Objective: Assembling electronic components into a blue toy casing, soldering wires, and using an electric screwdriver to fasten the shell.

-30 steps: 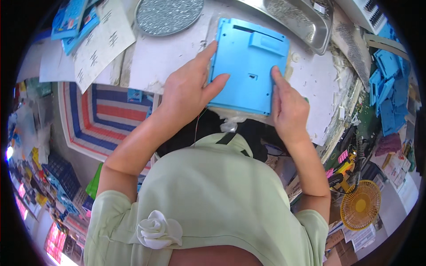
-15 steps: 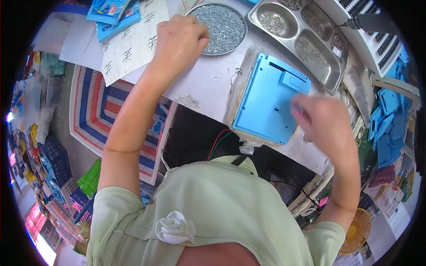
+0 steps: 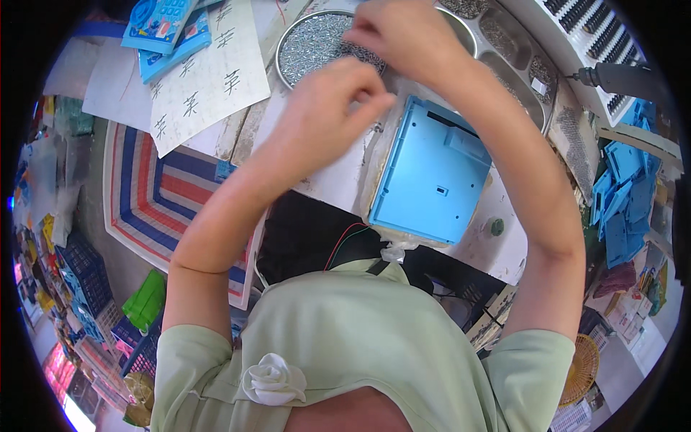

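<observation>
A flat blue plastic panel (image 3: 425, 176) with a slot, a raised block and small holes rests in a pale holder on the white worktable. Beyond it stands a round metal dish (image 3: 306, 50) full of small silvery metal pieces. My right hand (image 3: 410, 36) reaches over the dish's right side, its fingertips drawn together at the pieces; what they grip is hidden. Between dish and panel hovers my left hand (image 3: 327, 119), slightly blurred, fingers curled and the thumb pointing toward the panel. Anything in its fingers is too small to make out.
A compartmented metal tray (image 3: 469, 27) of small parts lies beyond my right forearm. A dark power screwdriver (image 3: 615, 76) points in from the right, near piled blue panels (image 3: 622, 180). Handwritten paper (image 3: 209, 93) and blue packages (image 3: 173, 57) lie left, above a stripe-lined crate (image 3: 173, 187).
My right hand has moved from the panel's right edge up to the dish. My left hand has drawn back from the dish toward the panel. A small green object now shows beside the panel.
</observation>
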Tool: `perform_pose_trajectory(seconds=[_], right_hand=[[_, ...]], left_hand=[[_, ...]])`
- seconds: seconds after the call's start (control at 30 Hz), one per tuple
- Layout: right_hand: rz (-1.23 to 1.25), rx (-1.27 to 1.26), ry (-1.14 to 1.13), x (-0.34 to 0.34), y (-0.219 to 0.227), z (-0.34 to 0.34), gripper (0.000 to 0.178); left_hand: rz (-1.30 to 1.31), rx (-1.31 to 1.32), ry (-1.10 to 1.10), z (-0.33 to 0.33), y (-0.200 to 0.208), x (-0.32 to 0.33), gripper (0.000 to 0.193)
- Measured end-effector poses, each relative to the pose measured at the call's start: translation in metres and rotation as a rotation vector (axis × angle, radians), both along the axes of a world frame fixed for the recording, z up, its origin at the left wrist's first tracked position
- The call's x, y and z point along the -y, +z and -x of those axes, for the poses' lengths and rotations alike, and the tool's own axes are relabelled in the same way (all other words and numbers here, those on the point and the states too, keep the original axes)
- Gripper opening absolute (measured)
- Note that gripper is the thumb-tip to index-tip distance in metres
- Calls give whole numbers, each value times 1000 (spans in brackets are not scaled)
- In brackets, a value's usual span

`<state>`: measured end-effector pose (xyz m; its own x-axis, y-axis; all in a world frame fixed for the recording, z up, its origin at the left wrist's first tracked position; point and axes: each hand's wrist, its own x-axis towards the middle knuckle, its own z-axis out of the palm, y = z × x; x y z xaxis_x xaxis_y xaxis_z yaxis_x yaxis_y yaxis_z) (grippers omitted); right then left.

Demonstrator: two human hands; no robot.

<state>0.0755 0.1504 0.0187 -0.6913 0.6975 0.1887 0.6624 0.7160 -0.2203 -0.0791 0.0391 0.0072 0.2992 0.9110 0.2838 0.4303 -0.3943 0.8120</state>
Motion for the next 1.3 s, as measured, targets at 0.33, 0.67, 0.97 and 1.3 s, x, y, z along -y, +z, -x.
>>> perform_pose_trajectory(seconds=[0.33,0.67,0.97,1.3], right_hand=[[322,-328,-382,102,26,-163,14],[257,-286,-306,105,10,-171,12],[3,-77,185,10,12,-36,18],[43,166,122,-27,-1,25,19]], left_hand=[[-182,-213,-112,-36,-5,5,18],[43,-110,-224,-15,6,-3,22],[-205,-582,141,50,-15,-29,13],[-162,-368,331,47,-10,-32,10]])
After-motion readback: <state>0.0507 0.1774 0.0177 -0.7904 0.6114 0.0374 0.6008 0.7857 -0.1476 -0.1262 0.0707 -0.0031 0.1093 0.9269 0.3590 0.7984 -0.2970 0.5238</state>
